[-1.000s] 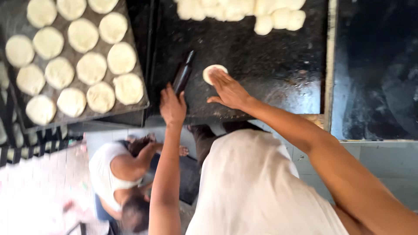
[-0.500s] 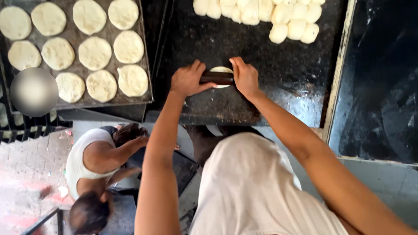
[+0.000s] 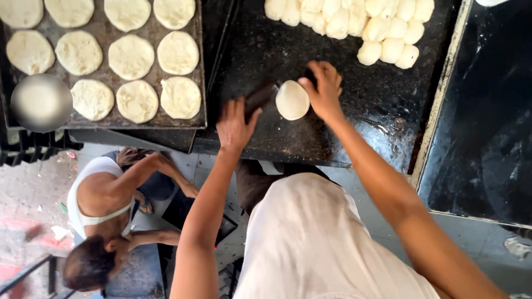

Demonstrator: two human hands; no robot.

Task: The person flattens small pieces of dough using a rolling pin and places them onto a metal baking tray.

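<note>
While both hands work over the dark worktop [image 3: 382, 111], a dark rolling pin [image 3: 260, 98] lies across a small flattened dough disc [image 3: 292, 100], which rests on the worktop between the hands, near its front edge. The left hand [image 3: 235, 124] lies flat, fingers spread, on the pin's near end, pressing with the palm rather than gripping, probably so the pin can turn under it. The right hand [image 3: 324, 88] curls over the far end, which it hides; whether it clasps the pin or only presses down I cannot tell. The pin's long axis runs left to right, tilted slightly so its left end sits nearer the person. The disc is almost round, a little longer front to back.

A heap of dough balls [image 3: 354, 25] sits at the worktop's far edge, within reach of the right hand. Flattened discs [image 3: 130, 55] lie in rows on a metal tray [image 3: 200, 66] to the left. Below, another person [image 3: 105, 194] crouches on the floor.
</note>
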